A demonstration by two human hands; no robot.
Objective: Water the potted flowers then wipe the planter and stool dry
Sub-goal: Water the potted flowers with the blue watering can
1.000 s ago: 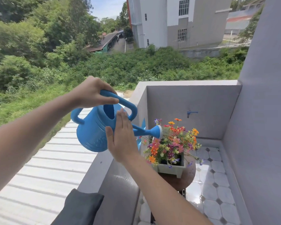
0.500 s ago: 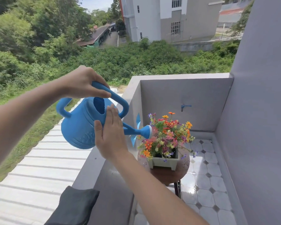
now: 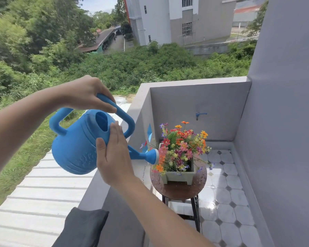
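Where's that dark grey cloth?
The dark grey cloth lies on the balcony ledge at the bottom of the head view, below the blue watering can.

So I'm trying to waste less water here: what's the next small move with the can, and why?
Probably ease the watering can slightly right. Its spout head sits at the left edge of the flowers, drops seem to fall left of the planter, and the stool top looks wet. The left hand grips the handle and the right hand presses its side.
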